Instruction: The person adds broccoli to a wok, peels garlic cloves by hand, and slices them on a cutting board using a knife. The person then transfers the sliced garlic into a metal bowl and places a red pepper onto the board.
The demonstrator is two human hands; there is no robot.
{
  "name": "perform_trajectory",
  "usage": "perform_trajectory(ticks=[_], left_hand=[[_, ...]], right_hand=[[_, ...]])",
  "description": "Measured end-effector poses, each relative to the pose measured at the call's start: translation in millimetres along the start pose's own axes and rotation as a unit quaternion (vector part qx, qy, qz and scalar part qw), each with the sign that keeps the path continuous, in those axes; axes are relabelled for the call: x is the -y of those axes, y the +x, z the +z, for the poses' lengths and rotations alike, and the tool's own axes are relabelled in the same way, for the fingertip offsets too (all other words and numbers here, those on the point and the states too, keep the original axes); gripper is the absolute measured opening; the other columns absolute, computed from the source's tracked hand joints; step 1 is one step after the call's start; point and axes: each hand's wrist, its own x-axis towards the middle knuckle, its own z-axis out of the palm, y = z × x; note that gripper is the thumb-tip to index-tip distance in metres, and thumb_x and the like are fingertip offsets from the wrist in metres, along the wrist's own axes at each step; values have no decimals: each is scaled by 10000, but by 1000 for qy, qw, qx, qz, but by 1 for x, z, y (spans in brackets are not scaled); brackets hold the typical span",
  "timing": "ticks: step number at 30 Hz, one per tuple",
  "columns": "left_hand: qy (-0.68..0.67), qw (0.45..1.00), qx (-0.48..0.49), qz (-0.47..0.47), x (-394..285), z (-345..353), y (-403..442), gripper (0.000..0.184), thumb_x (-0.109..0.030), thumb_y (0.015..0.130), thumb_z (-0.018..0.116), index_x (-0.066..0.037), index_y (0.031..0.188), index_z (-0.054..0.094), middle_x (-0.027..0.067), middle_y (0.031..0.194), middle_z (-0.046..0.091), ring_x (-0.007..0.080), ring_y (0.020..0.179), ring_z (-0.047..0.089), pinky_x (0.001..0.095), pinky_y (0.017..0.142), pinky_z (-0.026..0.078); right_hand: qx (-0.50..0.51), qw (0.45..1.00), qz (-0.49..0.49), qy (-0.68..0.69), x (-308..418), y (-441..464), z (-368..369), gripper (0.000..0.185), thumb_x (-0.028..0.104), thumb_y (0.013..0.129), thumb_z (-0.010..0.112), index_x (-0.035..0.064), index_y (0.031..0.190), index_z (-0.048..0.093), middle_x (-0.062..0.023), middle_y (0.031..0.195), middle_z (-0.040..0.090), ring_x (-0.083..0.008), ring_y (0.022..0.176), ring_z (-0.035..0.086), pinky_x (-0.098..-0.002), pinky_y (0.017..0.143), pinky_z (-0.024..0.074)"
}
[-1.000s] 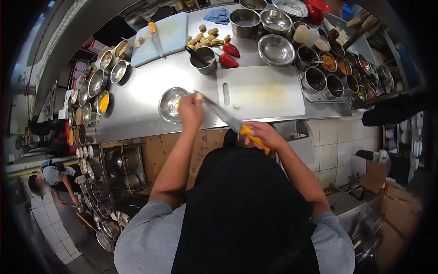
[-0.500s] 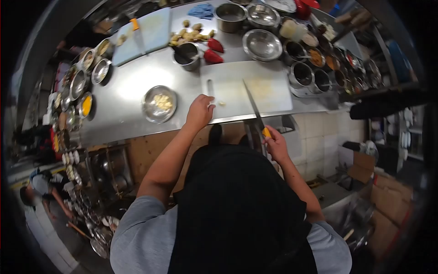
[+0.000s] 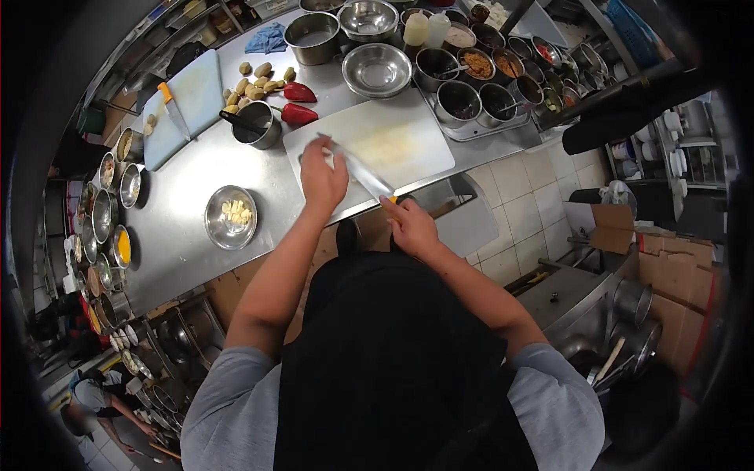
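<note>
My right hand (image 3: 414,228) is closed around the orange handle of a kitchen knife (image 3: 363,174). Its blade slants up and left over the near-left part of a white cutting board (image 3: 424,133). My left hand (image 3: 323,179) is at the blade's far end, thumb apart from the fingers. Motion blurs those fingertips, and I cannot tell whether they touch the blade. Left of the board, a steel bowl (image 3: 210,228) holds pale yellow pieces that look like garlic.
Behind the board are two red peppers (image 3: 298,93), a steel pot (image 3: 267,135) and brown-skinned roots (image 3: 255,85). Another knife (image 3: 177,116) lies on a bluish board (image 3: 206,86). Sauce pots (image 3: 459,100) crowd the right; small bowls line the left. Another person (image 3: 106,396) is at lower left.
The view has turned, shifting the table leftward. My right hand has brought the knife left across the board, and my left hand has moved from the board's edge up to the blade's far end.
</note>
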Motion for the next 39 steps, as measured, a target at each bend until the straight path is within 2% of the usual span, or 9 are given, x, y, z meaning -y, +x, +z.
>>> perform_trajectory(ticks=[8,12,18,20,22,25,27,36,39], left_hand=[[-30,977,19,208,-72,32,69,601,-333,905,694,-99,1432,525,212,1481,478,429,1379,432,559,1114,351],[251,913,268,177,3,80,5,784,-641,943,515,-251,1600,341,170,1702,122,487,1541,103,726,1170,60],[139,942,233,197,22,90,12,796,-536,974,549,-172,1621,260,182,1694,148,412,1559,120,658,1206,89],[-62,977,141,147,33,78,16,810,-381,972,614,-102,1620,216,199,1680,187,402,1544,181,558,1232,148],[-120,991,15,64,32,57,23,671,-141,926,645,-47,1528,363,197,1500,450,363,1329,490,428,1128,379],[-108,993,-40,1,26,9,26,461,-91,890,672,-20,1330,558,167,1224,618,300,1044,639,401,913,510],[-48,997,42,-52,39,-8,16,283,-57,851,702,-7,1127,658,144,1010,667,265,805,657,387,736,522],[-38,988,150,-17,8,-9,-46,241,-33,809,739,3,1037,672,168,983,656,302,866,658,405,794,529],[19,976,124,180,-15,-24,-56,381,-35,802,738,-15,1170,642,176,1185,630,363,1102,611,452,935,495]], right_hand=[[50,997,-4,-57,-3,0,12,564,175,919,634,281,1461,523,-114,1068,592,-341,886,665,-471,733,559],[91,993,12,-76,1,4,12,547,172,932,612,268,1462,518,-133,1113,609,-346,933,671,-476,751,565],[89,993,51,-64,16,4,6,528,161,935,606,235,1453,531,-144,1130,621,-353,995,668,-477,792,564],[89,994,55,-42,19,4,1,524,155,940,602,216,1455,528,-151,1121,635,-359,996,667,-473,800,562],[91,994,62,-25,10,4,3,519,149,944,599,196,1456,526,-158,1113,649,-365,996,666,-470,808,561],[-93,980,-101,141,-16,3,12,512,131,969,567,131,1475,486,-171,1050,684,-305,809,691,-402,677,565],[65,822,173,538,-28,-9,0,503,109,991,514,75,1488,445,-176,971,696,-203,608,629,-303,548,514],[94,696,210,680,-51,-34,-18,498,136,1014,445,76,1506,404,-191,913,679,-168,530,551,-273,508,479],[146,671,179,704,-40,-14,-10,487,138,1017,443,77,1500,407,-203,926,677,-177,527,546,-277,510,476]])
